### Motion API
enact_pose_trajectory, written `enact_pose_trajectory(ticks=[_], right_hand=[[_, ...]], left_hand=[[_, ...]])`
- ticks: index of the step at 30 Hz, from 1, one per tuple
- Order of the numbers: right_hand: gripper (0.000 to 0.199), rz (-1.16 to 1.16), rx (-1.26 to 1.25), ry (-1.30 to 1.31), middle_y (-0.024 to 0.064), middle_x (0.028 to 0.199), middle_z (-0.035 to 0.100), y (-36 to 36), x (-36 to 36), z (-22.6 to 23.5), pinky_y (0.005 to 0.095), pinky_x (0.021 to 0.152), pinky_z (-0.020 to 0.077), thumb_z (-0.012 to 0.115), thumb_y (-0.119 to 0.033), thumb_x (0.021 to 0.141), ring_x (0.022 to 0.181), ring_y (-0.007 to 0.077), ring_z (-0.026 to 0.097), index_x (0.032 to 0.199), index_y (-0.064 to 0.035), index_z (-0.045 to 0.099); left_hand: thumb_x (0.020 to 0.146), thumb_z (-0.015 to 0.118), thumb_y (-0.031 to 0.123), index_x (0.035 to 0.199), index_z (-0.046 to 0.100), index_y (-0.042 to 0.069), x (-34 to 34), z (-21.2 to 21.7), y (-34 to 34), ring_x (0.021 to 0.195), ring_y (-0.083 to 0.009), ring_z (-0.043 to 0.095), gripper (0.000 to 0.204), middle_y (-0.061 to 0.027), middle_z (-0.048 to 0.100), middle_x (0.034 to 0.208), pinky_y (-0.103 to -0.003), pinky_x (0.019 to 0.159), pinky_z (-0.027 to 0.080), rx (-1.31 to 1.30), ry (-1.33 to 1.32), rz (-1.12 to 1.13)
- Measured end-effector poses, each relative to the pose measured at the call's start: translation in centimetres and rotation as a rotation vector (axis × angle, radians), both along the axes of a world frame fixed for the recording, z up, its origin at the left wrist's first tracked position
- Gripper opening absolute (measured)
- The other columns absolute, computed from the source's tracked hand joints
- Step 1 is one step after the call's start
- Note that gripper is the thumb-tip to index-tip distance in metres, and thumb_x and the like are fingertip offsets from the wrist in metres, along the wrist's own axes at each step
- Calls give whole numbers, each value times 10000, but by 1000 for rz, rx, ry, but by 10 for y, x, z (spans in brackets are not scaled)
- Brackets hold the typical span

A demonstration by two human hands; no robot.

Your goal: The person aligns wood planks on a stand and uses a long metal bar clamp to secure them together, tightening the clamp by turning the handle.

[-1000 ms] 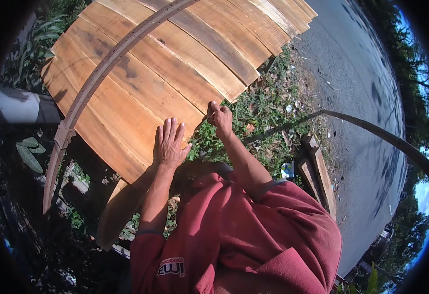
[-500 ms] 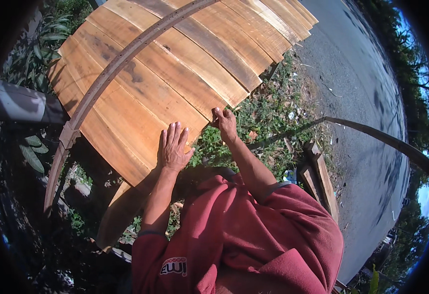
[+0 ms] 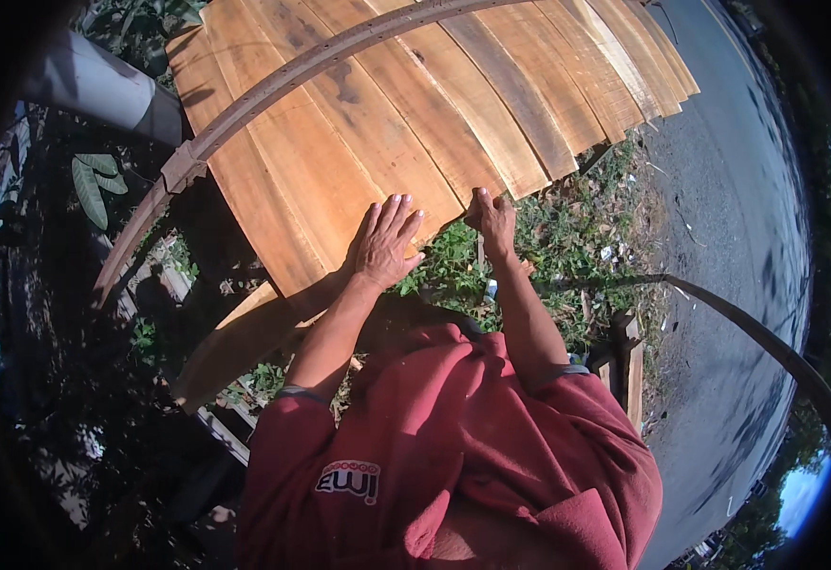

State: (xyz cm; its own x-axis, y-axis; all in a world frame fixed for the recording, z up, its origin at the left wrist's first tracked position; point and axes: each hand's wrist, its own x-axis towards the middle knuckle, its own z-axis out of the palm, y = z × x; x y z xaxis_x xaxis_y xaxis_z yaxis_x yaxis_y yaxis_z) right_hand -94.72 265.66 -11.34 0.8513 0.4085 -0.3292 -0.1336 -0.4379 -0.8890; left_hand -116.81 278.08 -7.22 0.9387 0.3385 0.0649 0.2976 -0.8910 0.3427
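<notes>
Several light brown wooden planks [image 3: 339, 157] lie side by side in a slanting row, some with dark stains and streaks. My left hand [image 3: 387, 245] rests flat on the near end of one plank, its fingers stretched toward the far side. To its right, my right hand [image 3: 494, 223] is closed at the near end of another plank, thumb at the upper edge and fingers curled. The undersides of the planks and part of the right fingers are hidden.
A curved brown bar with small holes [image 3: 273, 100] arches across the planks. Behind the left end stands a pale round post [image 3: 102, 85]. Green weeds [image 3: 567, 223] border the grey road [image 3: 738, 247] on the right. Another dark curved bar [image 3: 748, 318] crosses there; loose wood [image 3: 634, 370] lies nearby.
The view has shifted, so the planks and both hands appear farther right and slightly higher. Both hands keep about the same places on the planks.
</notes>
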Motion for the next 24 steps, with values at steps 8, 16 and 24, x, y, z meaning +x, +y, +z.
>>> enact_pose_trajectory(ticks=[8, 16, 24], right_hand=[[603, 330, -195, -785, 175, 1131, 562, -28, -79, 41, 451, 905, 437, 805, -433, 753, 1044, 317, 541, 1119, -19, 564], [971, 1252, -62, -998, 241, 1524, 311, 30, -187, 58, 540, 1206, 147, 680, -601, 777, 1449, 400, 242, 1473, -8, 353], [859, 1192, -34, -1055, 223, 1534, 324, 42, -209, 29, 538, 1199, 178, 700, -429, 785, 1454, 382, 269, 1451, 12, 385]], left_hand=[[921, 630, 267, 1407, 446, 17, -145, -2, 38, 1397, -394, 352, 578, -239, 379, 1504, -484, 1155, 289, -167, -360, 713], [946, 573, 517, 1396, 465, -32, -203, -44, 81, 1166, -350, 594, 718, -239, 602, 1272, -400, 1009, 447, -637, -322, 1057], [954, 601, 412, 896, 600, -51, -193, -56, 91, 751, -244, 514, 466, -150, 575, 799, -404, 709, 438, -786, -434, 1118]])
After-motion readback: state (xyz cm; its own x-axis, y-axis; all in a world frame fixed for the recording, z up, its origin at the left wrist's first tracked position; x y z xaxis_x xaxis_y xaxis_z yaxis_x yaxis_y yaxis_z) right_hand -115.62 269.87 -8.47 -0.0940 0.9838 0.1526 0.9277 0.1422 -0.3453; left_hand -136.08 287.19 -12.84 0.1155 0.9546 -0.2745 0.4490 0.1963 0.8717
